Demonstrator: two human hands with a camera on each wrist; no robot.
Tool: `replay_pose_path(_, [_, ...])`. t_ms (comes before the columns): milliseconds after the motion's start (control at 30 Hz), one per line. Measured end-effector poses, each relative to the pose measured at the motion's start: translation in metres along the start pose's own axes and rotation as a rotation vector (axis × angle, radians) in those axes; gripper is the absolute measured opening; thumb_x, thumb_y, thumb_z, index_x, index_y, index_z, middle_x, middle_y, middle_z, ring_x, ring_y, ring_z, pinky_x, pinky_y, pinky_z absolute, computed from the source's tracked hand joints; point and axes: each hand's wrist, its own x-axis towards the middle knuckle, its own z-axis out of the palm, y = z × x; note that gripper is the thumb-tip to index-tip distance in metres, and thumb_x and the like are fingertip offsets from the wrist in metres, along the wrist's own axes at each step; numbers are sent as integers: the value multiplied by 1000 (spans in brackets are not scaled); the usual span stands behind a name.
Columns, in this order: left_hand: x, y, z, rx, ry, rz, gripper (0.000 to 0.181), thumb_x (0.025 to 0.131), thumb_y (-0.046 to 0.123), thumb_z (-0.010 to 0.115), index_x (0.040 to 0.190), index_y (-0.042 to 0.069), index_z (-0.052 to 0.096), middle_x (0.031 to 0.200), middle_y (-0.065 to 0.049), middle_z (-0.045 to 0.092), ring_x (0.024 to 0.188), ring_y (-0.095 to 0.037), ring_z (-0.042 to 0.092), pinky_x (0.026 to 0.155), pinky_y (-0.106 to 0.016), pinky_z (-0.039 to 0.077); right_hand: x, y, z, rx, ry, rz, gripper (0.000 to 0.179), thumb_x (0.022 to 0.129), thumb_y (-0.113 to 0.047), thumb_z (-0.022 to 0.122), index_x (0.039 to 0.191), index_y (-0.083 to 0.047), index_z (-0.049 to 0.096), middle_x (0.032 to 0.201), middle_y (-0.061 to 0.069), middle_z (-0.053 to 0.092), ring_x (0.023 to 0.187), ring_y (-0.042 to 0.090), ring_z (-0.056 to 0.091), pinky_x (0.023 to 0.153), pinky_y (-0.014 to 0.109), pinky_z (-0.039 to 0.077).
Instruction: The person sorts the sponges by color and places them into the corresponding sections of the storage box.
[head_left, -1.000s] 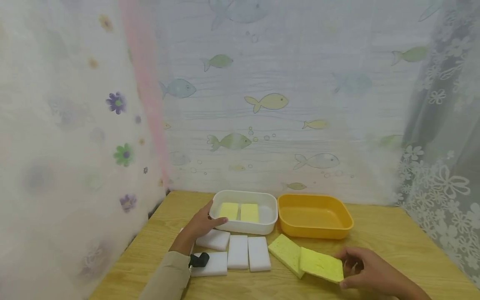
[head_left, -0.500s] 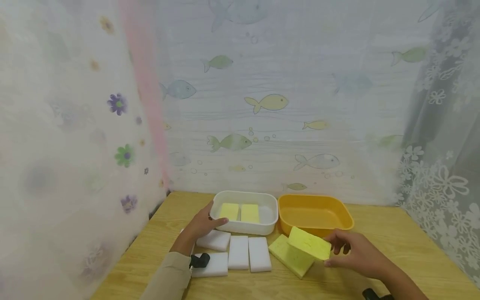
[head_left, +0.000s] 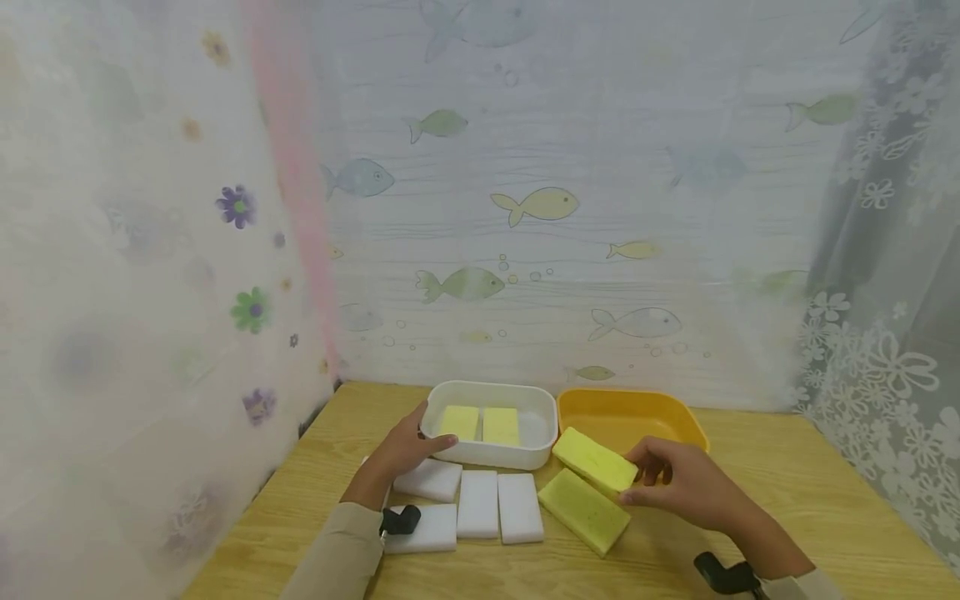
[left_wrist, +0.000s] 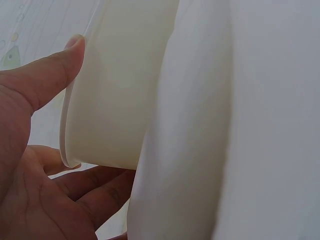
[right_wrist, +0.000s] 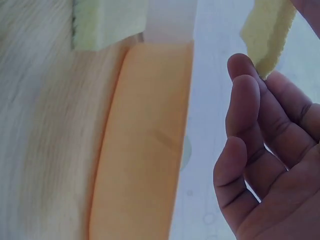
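Observation:
My right hand pinches a yellow sponge by its right end between thumb and fingers. The sponge is held up, overlapping the front left of an orange tub in the head view. In the right wrist view the thumb and fingertips meet at the edge of the sponge. Another yellow sponge lies flat on the table below it. With thumb at the rim and fingers along the outside, my left hand grips the left end of a white tub. Two yellow sponges lie inside that tub.
Several white sponge blocks lie on the wooden table in front of the white tub, partly under the left forearm. The tubs stand side by side near the back edge, before a fish-patterned curtain. Lace fabric hangs at the right.
My right hand has lifted the yellow sponge off the one beneath and carried it up and to the left, toward the tubs. My left hand has stayed at the white tub.

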Motion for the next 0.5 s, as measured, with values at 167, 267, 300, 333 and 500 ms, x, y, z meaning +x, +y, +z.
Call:
replay_pose_path(167, [0,0,0,-4,0,-3,94,92,41,80,165,17,26,145,-18,58,127,-34,59,101,-59,48,10,-6,4,-11,9,-5,33,84,-47,84,106,-26,70,87,-11,67,72,5,59,63,26,51])
replay_pose_path(267, [0,-1,1,-8,-2,-4,94,93,40,79,166,17,25,147,-17,57,128,-33,59,102,-59,48,16,-9,6,-26,26,-9,36,84,-48,84,108,-24,71,87,-11,67,71,5,59,63,26,51])
replay_pose_path(300, [0,-1,0,-8,-2,-3,93,93,40,79,166,17,25,147,-17,57,128,-33,59,102,-59,48,17,-10,7,-31,34,-8,37,84,-48,84,108,-23,72,86,-11,67,71,5,59,63,26,52])
replay_pose_path(333, [0,-1,0,-8,-2,-2,93,93,40,79,166,17,25,147,-17,57,127,-32,59,101,-59,48,19,-11,8,-36,44,-5,38,84,-48,84,108,-23,72,87,-11,67,71,5,59,63,26,52])
replay_pose_path(500, [0,-1,-1,-14,-10,-9,94,93,42,78,166,17,25,145,-16,58,124,-30,60,100,-57,50,28,-16,11,-58,84,16,38,82,-52,84,106,-25,74,88,-14,69,72,4,59,64,25,52])
